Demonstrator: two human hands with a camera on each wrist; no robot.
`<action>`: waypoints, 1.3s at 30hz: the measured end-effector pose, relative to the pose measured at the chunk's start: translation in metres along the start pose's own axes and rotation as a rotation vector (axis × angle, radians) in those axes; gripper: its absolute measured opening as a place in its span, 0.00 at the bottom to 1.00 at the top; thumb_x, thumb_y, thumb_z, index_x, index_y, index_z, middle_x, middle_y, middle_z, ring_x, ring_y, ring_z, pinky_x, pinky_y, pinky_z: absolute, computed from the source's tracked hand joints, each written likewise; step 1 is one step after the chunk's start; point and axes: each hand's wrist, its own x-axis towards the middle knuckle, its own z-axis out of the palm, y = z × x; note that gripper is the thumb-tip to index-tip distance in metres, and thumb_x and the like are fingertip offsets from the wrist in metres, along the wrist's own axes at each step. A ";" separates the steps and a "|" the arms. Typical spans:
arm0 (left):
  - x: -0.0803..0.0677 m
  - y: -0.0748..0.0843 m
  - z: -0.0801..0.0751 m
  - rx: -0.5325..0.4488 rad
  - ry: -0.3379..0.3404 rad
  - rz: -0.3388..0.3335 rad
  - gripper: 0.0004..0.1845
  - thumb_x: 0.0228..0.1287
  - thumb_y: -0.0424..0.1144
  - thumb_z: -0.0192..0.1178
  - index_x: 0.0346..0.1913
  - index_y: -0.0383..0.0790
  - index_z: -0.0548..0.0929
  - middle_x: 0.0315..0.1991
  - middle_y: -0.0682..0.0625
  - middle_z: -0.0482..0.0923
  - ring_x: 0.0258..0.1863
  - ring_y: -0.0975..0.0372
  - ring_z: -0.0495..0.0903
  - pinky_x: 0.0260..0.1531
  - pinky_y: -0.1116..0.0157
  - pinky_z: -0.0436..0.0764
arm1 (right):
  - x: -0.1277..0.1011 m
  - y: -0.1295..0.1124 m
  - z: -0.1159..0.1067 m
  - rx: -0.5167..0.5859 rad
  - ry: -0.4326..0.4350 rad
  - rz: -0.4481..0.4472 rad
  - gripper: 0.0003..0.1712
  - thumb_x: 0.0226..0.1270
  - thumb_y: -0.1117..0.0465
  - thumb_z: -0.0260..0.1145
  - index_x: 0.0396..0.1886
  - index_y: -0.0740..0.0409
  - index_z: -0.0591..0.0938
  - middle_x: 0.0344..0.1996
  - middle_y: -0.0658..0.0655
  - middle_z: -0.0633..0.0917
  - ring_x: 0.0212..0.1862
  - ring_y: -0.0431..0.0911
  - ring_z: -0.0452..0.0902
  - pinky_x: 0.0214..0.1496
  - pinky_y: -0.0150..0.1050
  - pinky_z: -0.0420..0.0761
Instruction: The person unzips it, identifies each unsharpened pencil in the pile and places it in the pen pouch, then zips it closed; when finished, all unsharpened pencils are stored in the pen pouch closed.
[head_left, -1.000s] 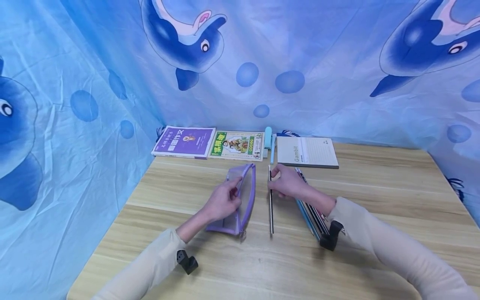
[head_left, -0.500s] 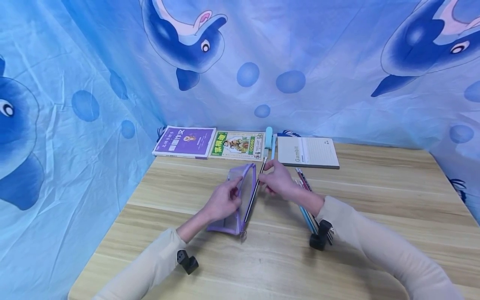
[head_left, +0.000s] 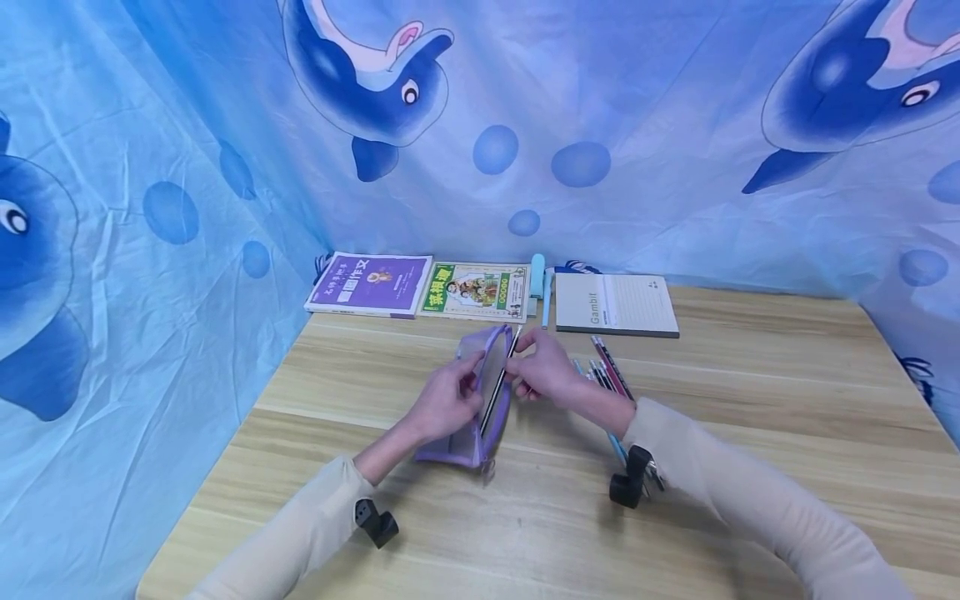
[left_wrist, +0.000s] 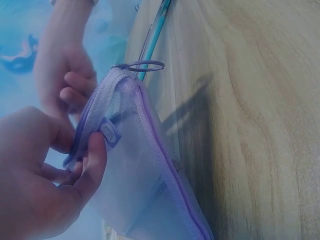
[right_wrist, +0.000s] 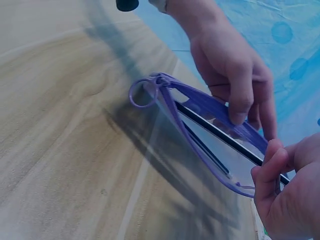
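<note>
A purple mesh pencil case (head_left: 447,446) lies on the wooden table with its zip side gaping. My left hand (head_left: 446,400) pinches the case's upper edge between thumb and fingers; in the left wrist view the mesh wall (left_wrist: 145,185) hangs from that grip. My right hand (head_left: 546,367) holds a black-and-white pencil (head_left: 498,392) near its far end. The pencil's near end sits inside the opening, as the right wrist view shows the pencil (right_wrist: 220,134) slanting between the zip edges. Deeper in the case, another dark pencil (right_wrist: 205,150) is visible.
Several loose pencils (head_left: 611,367) lie under my right forearm, partly hidden. Along the back stand a purple book (head_left: 375,283), a green-and-yellow book (head_left: 476,292), a light-blue item (head_left: 537,275), a light-blue pen (head_left: 547,300) and a notebook (head_left: 622,304). A dolphin-print curtain (head_left: 495,83) borders the table.
My right hand has moved left with the pencil, from beside the case into its opening, tilting the pencil along the way. The left hand keeps its place on the case.
</note>
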 end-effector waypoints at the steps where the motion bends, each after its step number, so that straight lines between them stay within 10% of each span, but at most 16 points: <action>1: 0.000 0.000 0.000 -0.001 0.001 0.000 0.38 0.50 0.21 0.60 0.70 0.22 0.66 0.31 0.49 0.76 0.29 0.61 0.75 0.27 0.66 0.81 | 0.000 0.001 0.001 -0.004 -0.005 -0.002 0.18 0.66 0.70 0.64 0.50 0.64 0.67 0.32 0.66 0.86 0.14 0.43 0.73 0.13 0.31 0.71; 39: 0.001 0.003 -0.001 -0.070 0.026 0.020 0.38 0.52 0.20 0.60 0.70 0.22 0.64 0.34 0.43 0.78 0.31 0.59 0.76 0.26 0.65 0.82 | -0.006 0.000 -0.006 -0.166 -0.085 -0.101 0.24 0.67 0.69 0.61 0.63 0.67 0.77 0.35 0.60 0.88 0.20 0.44 0.79 0.16 0.31 0.73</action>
